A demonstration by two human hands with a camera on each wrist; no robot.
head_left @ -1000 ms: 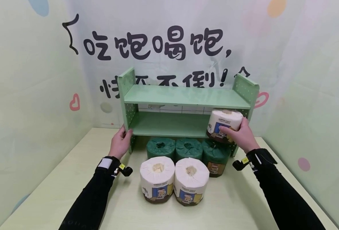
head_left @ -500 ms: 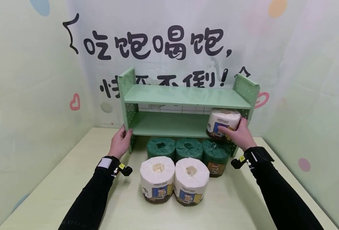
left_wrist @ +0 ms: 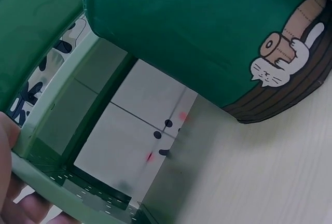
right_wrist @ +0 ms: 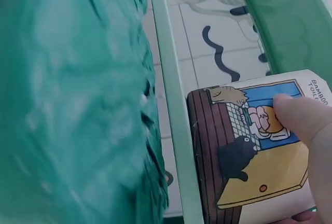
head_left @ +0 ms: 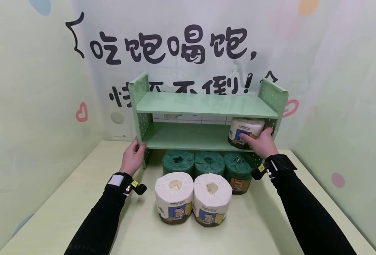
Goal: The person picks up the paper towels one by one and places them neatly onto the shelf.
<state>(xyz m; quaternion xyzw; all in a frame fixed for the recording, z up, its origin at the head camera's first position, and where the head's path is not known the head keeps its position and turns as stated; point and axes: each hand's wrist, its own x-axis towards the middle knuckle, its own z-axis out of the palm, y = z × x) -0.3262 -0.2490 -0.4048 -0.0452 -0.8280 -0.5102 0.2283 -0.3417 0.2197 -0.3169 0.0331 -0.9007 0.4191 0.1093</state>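
Note:
My right hand (head_left: 262, 142) grips a white-wrapped toilet paper roll (head_left: 247, 124) at the right end of the middle shelf of a green rack (head_left: 188, 136). In the right wrist view the thumb (right_wrist: 303, 123) presses the printed side of that roll (right_wrist: 259, 151), whose brown base is right at the shelf edge. My left hand (head_left: 132, 157) pinches the rack's left side panel; in the left wrist view its fingers (left_wrist: 33, 206) curl round that panel (left_wrist: 62, 193). Part of the held roll is hidden behind my right hand.
Three green-wrapped rolls (head_left: 209, 163) stand in a row under the middle shelf. In front of them, two white rolls (head_left: 174, 198) stand side by side on the pale table (head_left: 162, 241). Fabric walls (head_left: 341, 117) enclose the table at the back and sides.
My right hand has moved the white roll back and slightly left, from in front of the shelf edge to within the middle shelf. The left hand keeps its hold on the rack.

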